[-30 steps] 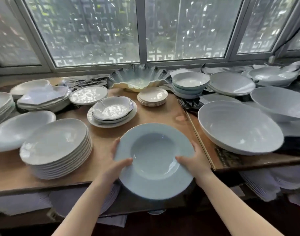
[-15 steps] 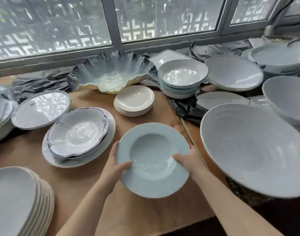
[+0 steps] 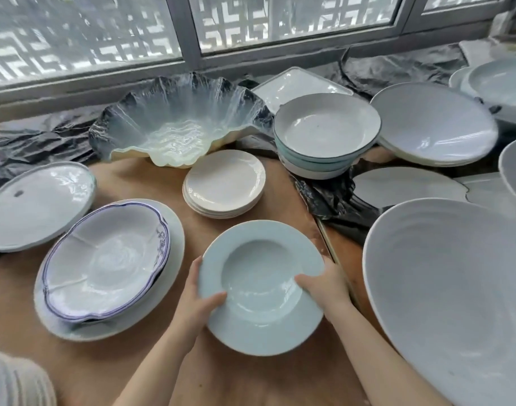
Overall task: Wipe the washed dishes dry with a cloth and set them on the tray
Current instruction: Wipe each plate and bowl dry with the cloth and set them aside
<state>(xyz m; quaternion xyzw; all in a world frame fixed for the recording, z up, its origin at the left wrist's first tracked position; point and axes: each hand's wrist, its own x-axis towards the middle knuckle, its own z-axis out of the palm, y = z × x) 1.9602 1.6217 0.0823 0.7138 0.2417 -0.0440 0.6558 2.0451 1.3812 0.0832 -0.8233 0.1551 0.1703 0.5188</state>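
A pale blue deep plate with a wide rim (image 3: 261, 285) is held between both my hands over the brown wooden board (image 3: 119, 370). My left hand (image 3: 198, 306) grips its left rim, thumb on top of the rim. My right hand (image 3: 324, 285) grips the right rim, thumb curled over the edge into the well. No cloth is in view.
A blue-edged scalloped bowl (image 3: 107, 262) sits on a white plate to the left. A stack of small cream plates (image 3: 224, 183) lies just beyond. A big grey bowl (image 3: 455, 288) stands at right, stacked bowls (image 3: 324, 133) and a wavy glass dish (image 3: 174, 124) behind.
The plate has travelled forward from the table's near edge to further in over the board, and my head has leaned in and down. Both hands keep the same grip.
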